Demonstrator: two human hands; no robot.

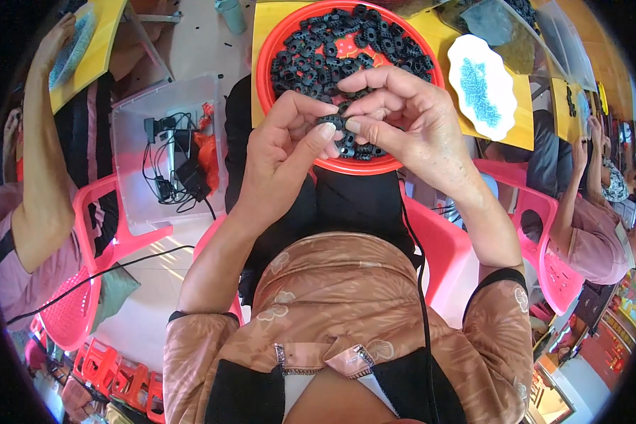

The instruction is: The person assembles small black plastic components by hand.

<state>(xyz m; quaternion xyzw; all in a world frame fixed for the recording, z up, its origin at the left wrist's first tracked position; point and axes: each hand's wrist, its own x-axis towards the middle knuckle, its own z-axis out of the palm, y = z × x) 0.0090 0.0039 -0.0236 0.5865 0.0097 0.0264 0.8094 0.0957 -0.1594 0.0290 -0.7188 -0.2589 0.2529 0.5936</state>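
Note:
Both my hands meet over the near edge of a round red basin (264,78) heaped with small black plastic parts (311,63). Between thumb and fingers, my left hand (290,141) pinches one small black plastic part (330,124). From the other side my right hand (410,120) closes thumb and forefinger on the same part; its other fingers curl loosely above. Whether a bead sits between the fingertips is too small to tell. Right of the basin, a white scalloped dish (503,88) holds a strip of tiny blue beads (479,92).
A clear plastic bin (131,127) with black cables and adapters (180,166) stands at left. Beyond the dish are clear bags (487,32) of parts. Co-workers sit on pink chairs (85,283) to both sides. A black cable (418,283) runs down beside my body.

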